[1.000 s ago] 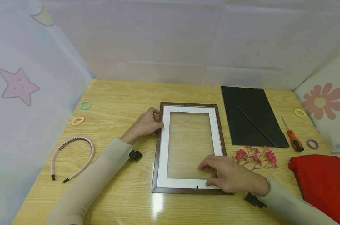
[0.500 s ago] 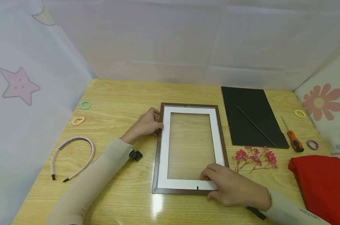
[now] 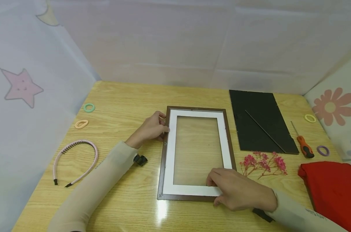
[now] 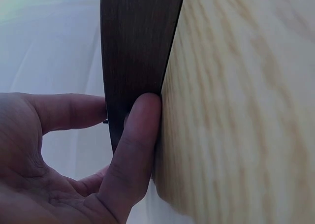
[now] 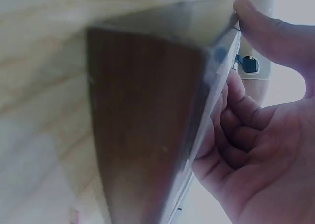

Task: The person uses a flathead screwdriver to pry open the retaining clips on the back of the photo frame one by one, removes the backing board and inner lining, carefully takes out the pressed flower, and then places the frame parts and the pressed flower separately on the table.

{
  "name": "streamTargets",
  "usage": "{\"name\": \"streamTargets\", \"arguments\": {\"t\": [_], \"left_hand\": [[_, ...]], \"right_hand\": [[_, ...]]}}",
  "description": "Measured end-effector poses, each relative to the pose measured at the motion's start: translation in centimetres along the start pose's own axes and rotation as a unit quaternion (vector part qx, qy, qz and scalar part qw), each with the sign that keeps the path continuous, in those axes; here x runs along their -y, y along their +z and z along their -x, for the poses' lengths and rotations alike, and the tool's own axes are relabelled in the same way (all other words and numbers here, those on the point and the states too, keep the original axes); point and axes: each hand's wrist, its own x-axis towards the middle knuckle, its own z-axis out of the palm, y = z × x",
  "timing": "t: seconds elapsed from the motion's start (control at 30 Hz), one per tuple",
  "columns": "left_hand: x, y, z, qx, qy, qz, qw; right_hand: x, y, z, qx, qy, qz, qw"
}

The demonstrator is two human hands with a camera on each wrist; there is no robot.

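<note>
A brown picture frame [image 3: 162,174] with a white mat [image 3: 190,190] inside it lies on the wooden table [image 3: 129,199]; wood grain shows through its middle. My left hand [image 3: 152,127] grips the frame's left side. In the left wrist view its thumb and a finger pinch the dark frame edge [image 4: 138,37]. At the lower right corner is my right hand [image 3: 240,190], its thumb by the bottom edge and its fingers curled over the mat. The right wrist view has the frame corner [image 5: 142,111] close up, with the thumb touching its edge. That corner is hidden in the head view.
To the right lie a black backing board [image 3: 254,112] with a thin rod [image 3: 264,130] on it, pink flowers [image 3: 264,162], a screwdriver [image 3: 304,146] and a red cloth [image 3: 332,190]. A headband [image 3: 55,164] and hair ties [image 3: 89,108] are on the left.
My right hand has moved down from the mat to the frame's lower right corner, its thumb now at the bottom edge. The left hand and frame stay about where they were.
</note>
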Motion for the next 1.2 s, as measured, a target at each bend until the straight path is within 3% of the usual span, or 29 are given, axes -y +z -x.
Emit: {"name": "streamTargets", "arguments": {"t": [0.23,0.43,0.73,1.2], "left_hand": [[0.2,-0.1,0.1,0.003,0.001,0.007,1.0000],[0.3,-0.2,0.0,0.002,0.007,0.021,0.9998],[0.3,-0.4,-0.1,-0.001,0.005,0.018,0.9998],[0.1,-0.4,0.0,0.008,0.000,0.013,0.9999]], "right_hand": [[0.0,-0.5,-0.4,0.021,0.027,-0.040,0.999],[0.1,-0.2,-0.1,-0.008,0.046,-0.057,0.997],[-0.4,0.4,0.5,-0.117,-0.025,-0.067,0.991],[-0.6,0.2,0.7,-0.175,-0.093,-0.065,0.978]]}}
